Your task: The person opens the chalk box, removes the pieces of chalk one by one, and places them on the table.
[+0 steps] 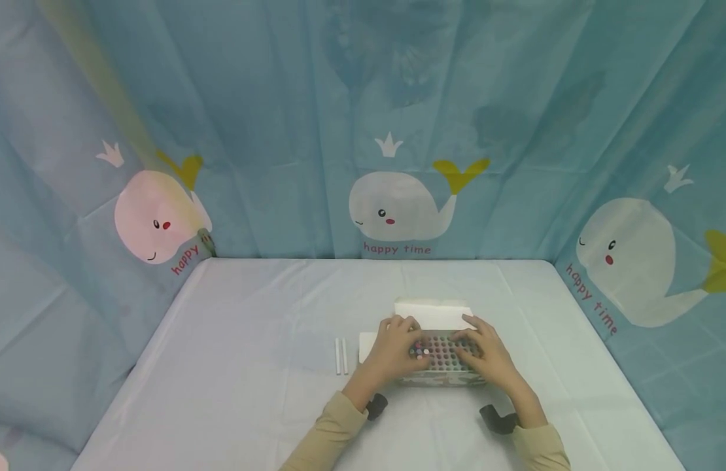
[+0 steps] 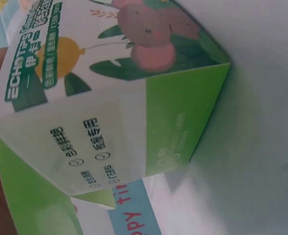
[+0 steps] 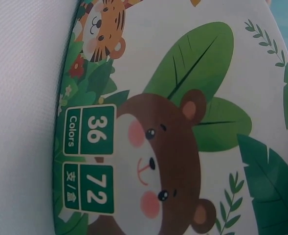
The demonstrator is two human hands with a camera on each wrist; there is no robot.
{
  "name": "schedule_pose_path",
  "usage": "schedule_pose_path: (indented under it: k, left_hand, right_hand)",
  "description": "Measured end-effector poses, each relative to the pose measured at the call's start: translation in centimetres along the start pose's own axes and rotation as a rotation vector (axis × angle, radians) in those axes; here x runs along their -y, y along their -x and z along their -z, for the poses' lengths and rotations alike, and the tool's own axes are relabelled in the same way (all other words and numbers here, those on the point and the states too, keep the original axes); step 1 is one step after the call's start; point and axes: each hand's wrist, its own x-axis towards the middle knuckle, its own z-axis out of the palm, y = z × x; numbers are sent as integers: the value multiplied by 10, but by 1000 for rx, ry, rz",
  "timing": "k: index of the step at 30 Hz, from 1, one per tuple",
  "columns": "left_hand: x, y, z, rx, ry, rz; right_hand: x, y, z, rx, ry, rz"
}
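Note:
An opened chalk box (image 1: 439, 379) lies on the white table, with rows of round holes in its top face. A few coloured and white chalk ends (image 1: 420, 352) show at its left part. My left hand (image 1: 392, 348) grips the box's left end, thumb toward the front and fingers toward the back. Over the right end curves my right hand (image 1: 488, 353), its thumb and index finger apart above the holes; whether they pinch anything is unclear. Close up, the left wrist view shows the printed box end (image 2: 109, 132), and the right wrist view its bear-printed side (image 3: 158, 161).
Two white sticks (image 1: 341, 356) lie side by side left of the box. A white lid flap (image 1: 433, 314) stands open behind it, and another flap (image 1: 366, 343) sticks out left. Blue whale-print curtains (image 1: 398, 209) border the table (image 1: 251, 340).

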Motion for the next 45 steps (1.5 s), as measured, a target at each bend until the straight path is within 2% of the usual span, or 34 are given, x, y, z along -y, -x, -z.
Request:
schedule_pose_path:
  k: [5, 10, 14, 18, 20, 26, 32, 36, 41, 45]
  left_hand:
    - [-5, 2, 1, -27, -51, 4]
    - [-10, 2, 2, -38, -15, 29]
    - [-12, 2, 6, -62, 114, 41]
    - [-12, 0, 12, -132, 276, 46]
    - [-12, -1, 14, -167, 310, 47]
    - [-9, -4, 20, -271, 312, 28]
    - [-4, -3, 28, -360, 379, 14]
    - [2, 0, 35, -421, 388, 3]
    - [14, 5, 46, -463, 370, 36]
    - [25, 12, 53, -468, 332, 79]
  right_hand:
    - [0, 2, -1, -11, -3, 5]
    - [-1, 2, -2, -23, 2, 14]
    - [-1, 2, -3, -22, 10, 14]
    - [-2, 2, -2, -13, 1, 1]
    - [-1, 3, -1, -6, -10, -3]
    - [1, 3, 2, 5, -36, -7]
    - [1, 2, 2, 4, -30, -2]
    - [1, 2, 1, -7, -23, 4]
    - [2, 2, 2, -2, -30, -8]
    - [3, 2, 2, 5, -30, -13]
